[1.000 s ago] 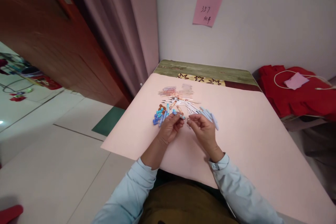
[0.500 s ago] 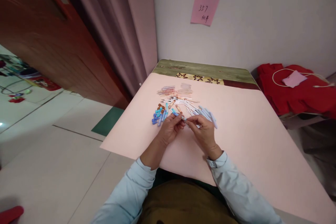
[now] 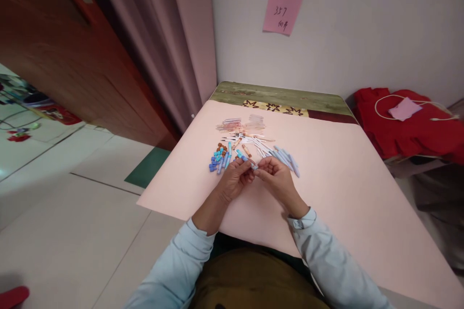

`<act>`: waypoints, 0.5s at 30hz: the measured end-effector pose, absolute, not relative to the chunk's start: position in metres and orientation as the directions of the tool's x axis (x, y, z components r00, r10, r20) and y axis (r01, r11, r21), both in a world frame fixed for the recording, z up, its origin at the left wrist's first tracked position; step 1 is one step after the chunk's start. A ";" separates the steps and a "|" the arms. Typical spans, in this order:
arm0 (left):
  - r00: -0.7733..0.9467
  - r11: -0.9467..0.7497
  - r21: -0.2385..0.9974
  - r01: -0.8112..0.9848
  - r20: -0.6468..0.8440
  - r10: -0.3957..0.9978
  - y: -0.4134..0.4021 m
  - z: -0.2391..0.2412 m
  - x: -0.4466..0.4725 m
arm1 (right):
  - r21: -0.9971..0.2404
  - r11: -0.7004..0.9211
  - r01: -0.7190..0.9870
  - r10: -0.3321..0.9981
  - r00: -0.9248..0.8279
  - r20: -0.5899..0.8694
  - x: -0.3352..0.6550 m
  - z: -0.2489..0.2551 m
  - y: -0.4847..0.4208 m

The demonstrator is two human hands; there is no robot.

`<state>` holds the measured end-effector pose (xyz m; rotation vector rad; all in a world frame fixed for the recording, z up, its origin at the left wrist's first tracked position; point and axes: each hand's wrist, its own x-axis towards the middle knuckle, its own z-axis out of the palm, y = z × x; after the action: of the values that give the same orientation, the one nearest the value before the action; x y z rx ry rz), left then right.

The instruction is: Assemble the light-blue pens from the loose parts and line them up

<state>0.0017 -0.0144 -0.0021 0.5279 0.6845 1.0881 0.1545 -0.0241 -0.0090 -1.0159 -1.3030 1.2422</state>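
My left hand [image 3: 235, 181] is closed around a slim blue pen barrel [image 3: 244, 158], which points away from me and to the left. At its near end, the fingertips of my right hand [image 3: 280, 181] are pinched on a small pale piece [image 3: 254, 166], too small to name. Just beyond the left hand lie blue pen barrels [image 3: 222, 161] beside a heap of small blue, turquoise and brown caps [image 3: 216, 154]. Brown-and-tan pen pieces [image 3: 247, 151] lie in front of the hands. Past the right hand are pale blue-lilac tubes [image 3: 287, 157] and thin white refills [image 3: 261, 146].
Clear and pinkish tubes [image 3: 232, 125] lie farther back with dark-tipped refills [image 3: 235, 138]. Pale paper covers the table [image 3: 337, 193]. A wooden door [image 3: 90, 58] and curtain [image 3: 181, 34] stand left; a red cloth [image 3: 384, 130] with a cord lies right.
My right hand's fingers have shifted slightly, with the fingertips still at the near end of the blue barrel. My left hand has stayed almost in place.
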 end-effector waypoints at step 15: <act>0.371 0.409 0.652 -0.639 -0.205 0.906 -0.016 -0.001 -0.002 | -0.849 0.414 0.328 0.886 0.069 0.458 0.148 0.003 -0.039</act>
<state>-0.0020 -0.0159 -0.0013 0.5180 0.5968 1.0487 0.1477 -0.0386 0.0032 -1.1324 -1.4987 0.5972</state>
